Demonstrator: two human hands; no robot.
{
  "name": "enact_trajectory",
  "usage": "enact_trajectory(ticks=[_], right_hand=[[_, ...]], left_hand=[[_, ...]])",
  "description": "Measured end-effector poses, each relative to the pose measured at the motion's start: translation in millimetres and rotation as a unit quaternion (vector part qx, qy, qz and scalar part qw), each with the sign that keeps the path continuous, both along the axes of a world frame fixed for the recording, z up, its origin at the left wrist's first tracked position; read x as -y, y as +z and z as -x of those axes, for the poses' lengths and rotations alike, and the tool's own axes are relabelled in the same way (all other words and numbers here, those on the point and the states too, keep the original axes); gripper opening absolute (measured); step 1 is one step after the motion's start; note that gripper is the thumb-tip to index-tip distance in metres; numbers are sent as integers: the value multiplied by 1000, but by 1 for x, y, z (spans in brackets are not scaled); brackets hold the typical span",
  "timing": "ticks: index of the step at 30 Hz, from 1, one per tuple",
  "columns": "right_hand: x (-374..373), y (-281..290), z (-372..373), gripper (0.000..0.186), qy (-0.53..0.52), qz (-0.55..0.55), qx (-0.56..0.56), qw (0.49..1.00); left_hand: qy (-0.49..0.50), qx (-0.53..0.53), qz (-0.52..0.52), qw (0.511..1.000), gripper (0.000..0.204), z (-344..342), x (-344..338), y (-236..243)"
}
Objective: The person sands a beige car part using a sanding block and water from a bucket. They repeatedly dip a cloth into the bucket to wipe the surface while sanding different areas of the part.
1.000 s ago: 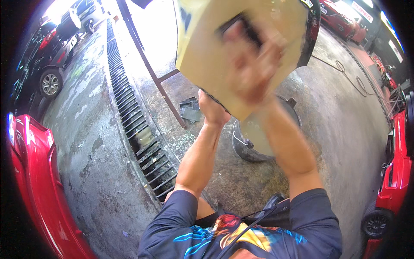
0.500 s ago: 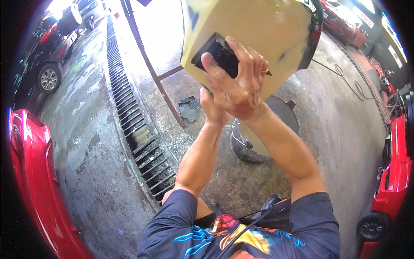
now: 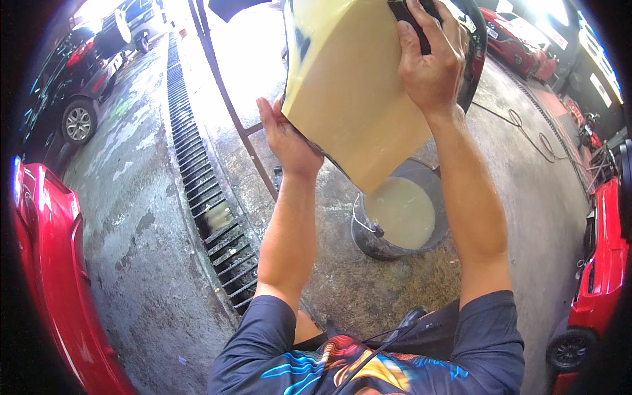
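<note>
L hand (image 3: pixel 284 135) flat vs cream panel (image 3: pixel 349 99) edge | R hand (image 3: pixel 431 62) gripping black block (image 3: pixel 409 20)

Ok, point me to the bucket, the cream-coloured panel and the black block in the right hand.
bucket (image 3: pixel 368 245), head view, dark left wall.
cream-coloured panel (image 3: pixel 349 92), head view, middle of its face.
black block (image 3: pixel 409 20), head view, part showing left of the fingers.

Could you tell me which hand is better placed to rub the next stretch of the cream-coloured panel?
Probably the right hand: it presses a black sanding block on the cream-coloured curved body panel, while the left hand steadies its left edge.
</note>
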State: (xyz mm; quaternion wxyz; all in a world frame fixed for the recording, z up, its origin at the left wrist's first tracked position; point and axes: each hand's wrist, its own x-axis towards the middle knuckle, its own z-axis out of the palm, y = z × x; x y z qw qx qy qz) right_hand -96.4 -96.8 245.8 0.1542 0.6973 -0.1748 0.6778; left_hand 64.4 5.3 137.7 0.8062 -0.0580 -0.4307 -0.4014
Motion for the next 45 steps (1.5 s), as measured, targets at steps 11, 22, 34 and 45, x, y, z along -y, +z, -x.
enact_trajectory(ticks=[11, 22, 34, 45], right_hand=[[-30, -22, -9, 38, -19, 107, -133, 985], [-63, -33, -24, 40, 25, 153, -155, 976], [-71, -56, -32, 37, 16, 143, -173, 974], [-90, -67, -43, 44, 22, 85, -131, 987]], left_hand=[[153, -68, -198, 966, 44, -12, 24, -20], [-17, -100, -152, 983, 57, -3, 6, 7], [-112, -48, -15, 992, 56, -9, 12, 2], [-118, -73, -28, 990, 55, -6, 16, 2]])
